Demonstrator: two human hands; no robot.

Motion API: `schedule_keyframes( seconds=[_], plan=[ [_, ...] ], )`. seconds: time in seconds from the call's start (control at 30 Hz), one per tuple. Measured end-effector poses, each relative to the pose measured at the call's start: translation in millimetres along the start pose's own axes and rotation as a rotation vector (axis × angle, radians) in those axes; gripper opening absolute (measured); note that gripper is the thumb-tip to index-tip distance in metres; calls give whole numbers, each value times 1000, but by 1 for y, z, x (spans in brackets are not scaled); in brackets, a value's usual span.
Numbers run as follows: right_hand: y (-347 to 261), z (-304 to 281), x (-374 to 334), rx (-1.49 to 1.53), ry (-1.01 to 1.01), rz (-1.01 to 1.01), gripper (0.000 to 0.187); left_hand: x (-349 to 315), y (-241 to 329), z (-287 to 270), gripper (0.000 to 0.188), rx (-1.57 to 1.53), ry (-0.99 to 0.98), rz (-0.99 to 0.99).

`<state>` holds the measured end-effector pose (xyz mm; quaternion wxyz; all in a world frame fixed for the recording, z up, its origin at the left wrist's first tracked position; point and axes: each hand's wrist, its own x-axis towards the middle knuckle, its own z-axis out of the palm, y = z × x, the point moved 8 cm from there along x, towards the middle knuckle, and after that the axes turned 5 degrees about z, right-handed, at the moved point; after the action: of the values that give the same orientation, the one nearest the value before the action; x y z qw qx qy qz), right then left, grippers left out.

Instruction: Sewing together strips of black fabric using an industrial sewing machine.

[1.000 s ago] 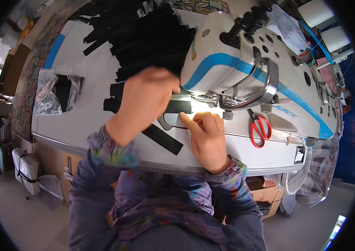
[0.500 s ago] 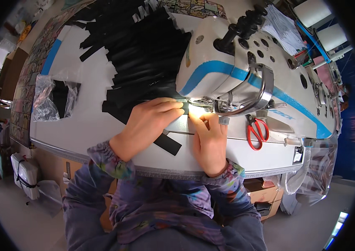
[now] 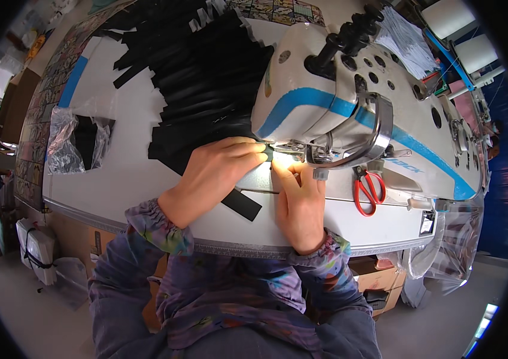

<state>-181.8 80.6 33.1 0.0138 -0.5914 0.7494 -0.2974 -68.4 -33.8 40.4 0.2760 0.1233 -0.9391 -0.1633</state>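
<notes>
A white and blue sewing machine (image 3: 308, 99) stands right of centre, with a bright light at its needle area. My left hand (image 3: 221, 170) is closed, fingertips together on a black fabric strip (image 3: 269, 152) just left of the presser foot. Close by on the right, my right hand (image 3: 300, 203) is closed too, thumb and forefinger pinched in the glare by the needle; what they hold is washed out. A loose black strip end (image 3: 243, 205) sticks out below my left wrist. Behind my left hand spreads a large pile of black strips (image 3: 206, 90).
Red-handled scissors (image 3: 369, 192) lie right of my right hand, beside the machine. At the left of the white table (image 3: 110, 191) lies a clear plastic bag (image 3: 83, 143) with something black inside. White thread cones (image 3: 475, 54) stand at the upper right.
The black strip at the needle shows less beside my left fingertips. My left hand has shifted slightly, and the strip end below it moved a little right. My right hand stays nearly in place.
</notes>
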Motion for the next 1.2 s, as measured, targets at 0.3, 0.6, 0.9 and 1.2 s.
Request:
schedule_keyframes(
  seconds=[0.3, 0.6, 0.9, 1.2],
  plan=[
    [1, 1, -1, 0, -3, -2, 51, 6, -3, -1, 30, 8, 23, 17],
    [0, 0, -1, -10, 5, -5, 51, 12, -15, 4, 20, 87, -18, 21],
    [-17, -4, -3, 251, -95, -211, 49, 14, -20, -1, 22, 148, 76, 2],
    [-5, 7, -3, -109, -33, -66, 55, -12, -2, -2, 27, -49, 43, 41]
  ],
)
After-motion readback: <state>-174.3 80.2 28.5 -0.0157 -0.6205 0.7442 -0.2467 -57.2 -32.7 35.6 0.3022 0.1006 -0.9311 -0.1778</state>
